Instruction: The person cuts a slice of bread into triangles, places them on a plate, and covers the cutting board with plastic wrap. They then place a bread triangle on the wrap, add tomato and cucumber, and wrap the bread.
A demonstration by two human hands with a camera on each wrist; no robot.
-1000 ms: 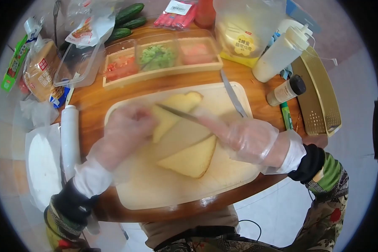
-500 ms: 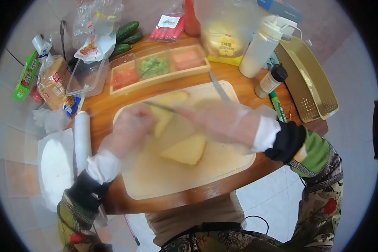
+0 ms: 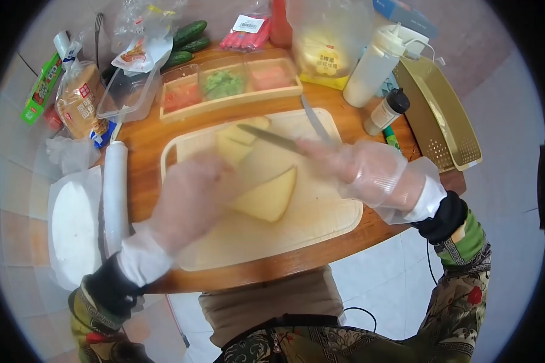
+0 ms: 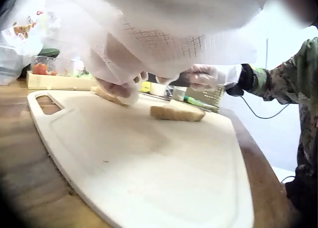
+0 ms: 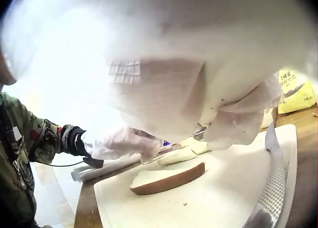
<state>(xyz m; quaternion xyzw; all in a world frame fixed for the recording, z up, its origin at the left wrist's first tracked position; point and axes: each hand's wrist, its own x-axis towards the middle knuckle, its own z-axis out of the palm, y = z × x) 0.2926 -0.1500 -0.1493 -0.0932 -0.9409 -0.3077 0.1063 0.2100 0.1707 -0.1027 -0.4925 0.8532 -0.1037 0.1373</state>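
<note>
A clear-gloved right hand [image 3: 360,166] grips a knife [image 3: 266,138], its blade pointing left over the far part of the white cutting board [image 3: 321,212]. Beneath the blade lies a piece of bread [image 3: 233,134] with a cut line across it; the right wrist view shows it as separate pieces. Nearer the person sits a bread triangle [image 3: 266,196], its brown crust [image 5: 169,182] facing the right wrist camera. Blurred by motion, the gloved left hand [image 3: 191,193] hovers at the board's left side, fingers loosely bent, close to the cut bread.
A second knife [image 3: 317,120] rests at the board's upper right. Behind stands a wooden tray [image 3: 230,103] with chopped fillings. Squeeze bottle [image 3: 372,66], seasoning jar [image 3: 386,112] and gold basket [image 3: 445,115] are right; a white roll [image 3: 115,187], bagged bread [image 3: 80,100] and plastic box [image 3: 127,94] left.
The left hand has moved back from the far bread toward the person. The right hand has drawn the knife rightward after moving left, and a cut now shows in the far bread.
</note>
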